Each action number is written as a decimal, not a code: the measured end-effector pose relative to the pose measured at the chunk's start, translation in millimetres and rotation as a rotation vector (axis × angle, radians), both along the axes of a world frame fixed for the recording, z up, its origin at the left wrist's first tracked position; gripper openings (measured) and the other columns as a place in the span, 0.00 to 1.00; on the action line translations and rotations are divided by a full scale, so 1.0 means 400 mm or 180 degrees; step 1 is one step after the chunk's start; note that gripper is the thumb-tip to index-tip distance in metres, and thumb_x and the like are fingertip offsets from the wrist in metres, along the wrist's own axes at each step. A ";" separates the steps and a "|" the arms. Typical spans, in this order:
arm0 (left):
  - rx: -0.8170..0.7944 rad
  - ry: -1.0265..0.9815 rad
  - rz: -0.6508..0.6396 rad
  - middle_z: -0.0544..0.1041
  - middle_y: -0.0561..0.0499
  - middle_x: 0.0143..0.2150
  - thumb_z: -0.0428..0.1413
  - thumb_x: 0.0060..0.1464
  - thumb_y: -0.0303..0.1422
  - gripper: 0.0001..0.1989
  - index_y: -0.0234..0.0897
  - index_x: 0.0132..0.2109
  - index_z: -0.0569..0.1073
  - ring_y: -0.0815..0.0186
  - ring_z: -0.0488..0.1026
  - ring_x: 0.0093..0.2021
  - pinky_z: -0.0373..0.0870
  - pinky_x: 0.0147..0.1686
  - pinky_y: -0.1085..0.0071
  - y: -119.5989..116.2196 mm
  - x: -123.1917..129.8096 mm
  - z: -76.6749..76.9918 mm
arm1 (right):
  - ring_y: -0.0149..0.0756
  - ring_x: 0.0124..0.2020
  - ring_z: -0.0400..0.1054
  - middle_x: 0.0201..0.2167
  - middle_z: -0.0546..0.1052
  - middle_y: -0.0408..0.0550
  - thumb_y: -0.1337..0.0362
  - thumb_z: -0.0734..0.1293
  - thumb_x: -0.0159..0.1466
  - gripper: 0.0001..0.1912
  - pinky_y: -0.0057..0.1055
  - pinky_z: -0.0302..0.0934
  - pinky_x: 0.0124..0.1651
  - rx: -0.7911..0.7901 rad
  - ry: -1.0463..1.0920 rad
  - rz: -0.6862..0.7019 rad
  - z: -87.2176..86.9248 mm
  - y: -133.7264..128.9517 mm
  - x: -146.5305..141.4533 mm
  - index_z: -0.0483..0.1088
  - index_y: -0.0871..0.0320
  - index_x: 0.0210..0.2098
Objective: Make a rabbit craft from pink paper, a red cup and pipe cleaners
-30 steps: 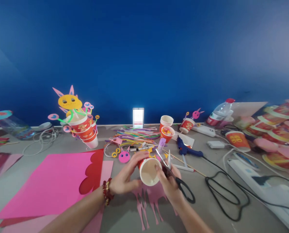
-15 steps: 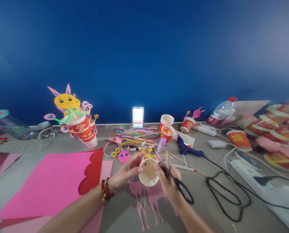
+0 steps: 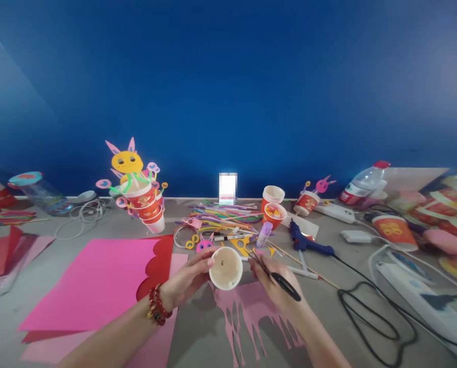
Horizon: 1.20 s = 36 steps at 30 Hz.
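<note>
The outside of the paper cup point(image 3: 226, 269) is mostly hidden, because its round open mouth faces up at us. Inside it there is a little dark spot, and I can't tell if it is a hole or a mark. The tips of the scissors point(image 3: 273, 276) are thin and hard to make out, and fingers cover part of the handles. A pink bunny face point(image 3: 204, 244) peeks out behind the left fingers, with its bottom covered up. The phone-shaped bright thing point(image 3: 227, 189) by the wall is all blurry squares. The pile of red cups point(image 3: 449, 204) is fuzzy and cut off at the right edge, and so is the white power strip point(image 3: 416, 286).

The left hand point(image 3: 188, 278) holds the cup by its side, with the thumb near the rim. The cup sits at those fingertips, between the two hands and over the top of the pink cut paper point(image 3: 246, 301). The right hand point(image 3: 282, 289) grips the scissors. It is just beside the cup, with a small gap between them.
</note>
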<state>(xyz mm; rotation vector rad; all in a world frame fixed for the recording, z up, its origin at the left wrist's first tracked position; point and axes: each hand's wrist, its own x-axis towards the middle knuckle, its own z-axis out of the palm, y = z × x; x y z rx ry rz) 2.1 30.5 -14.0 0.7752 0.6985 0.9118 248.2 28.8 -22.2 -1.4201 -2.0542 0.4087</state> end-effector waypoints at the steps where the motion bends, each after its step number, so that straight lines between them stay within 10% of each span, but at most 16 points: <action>1: -0.0039 -0.0032 0.0039 0.78 0.45 0.48 0.63 0.53 0.35 0.17 0.38 0.51 0.77 0.61 0.72 0.45 0.65 0.43 0.70 -0.006 -0.007 0.003 | 0.36 0.23 0.70 0.21 0.74 0.43 0.59 0.56 0.70 0.17 0.28 0.55 0.26 0.0126 -0.0336 0.0103 -0.002 -0.001 0.005 0.66 0.54 0.27; 10: -0.0140 -0.0450 0.0191 0.78 0.45 0.47 0.65 0.49 0.34 0.19 0.38 0.49 0.78 0.60 0.73 0.45 0.64 0.43 0.70 -0.015 -0.036 -0.026 | 0.41 0.36 0.74 0.32 0.79 0.49 0.80 0.61 0.55 0.16 0.29 0.62 0.38 -0.0026 -0.1950 0.0887 -0.041 -0.021 0.054 0.74 0.56 0.36; 18: 0.0077 -0.0319 0.0129 0.76 0.45 0.50 0.64 0.51 0.36 0.19 0.39 0.51 0.76 0.59 0.71 0.48 0.64 0.45 0.69 -0.017 -0.043 -0.042 | 0.44 0.44 0.72 0.39 0.79 0.50 0.78 0.61 0.50 0.21 0.35 0.63 0.45 -0.0554 -0.1750 0.0863 0.062 0.000 0.057 0.74 0.55 0.40; 24: 0.0311 -0.0001 0.0152 0.75 0.46 0.51 0.64 0.51 0.36 0.20 0.41 0.52 0.75 0.56 0.68 0.53 0.62 0.50 0.66 -0.027 -0.041 -0.035 | 0.47 0.54 0.68 0.53 0.75 0.53 0.73 0.62 0.57 0.24 0.40 0.61 0.53 0.0126 -0.1339 0.0864 0.124 -0.011 0.003 0.70 0.54 0.52; 36: 0.0495 0.0586 0.0041 0.73 0.49 0.49 0.61 0.53 0.42 0.19 0.42 0.51 0.73 0.57 0.66 0.52 0.63 0.50 0.65 -0.025 -0.047 -0.034 | 0.39 0.22 0.69 0.25 0.78 0.46 0.70 0.62 0.57 0.24 0.30 0.44 0.24 0.0134 -0.2513 0.1825 0.210 -0.036 -0.092 0.68 0.55 0.53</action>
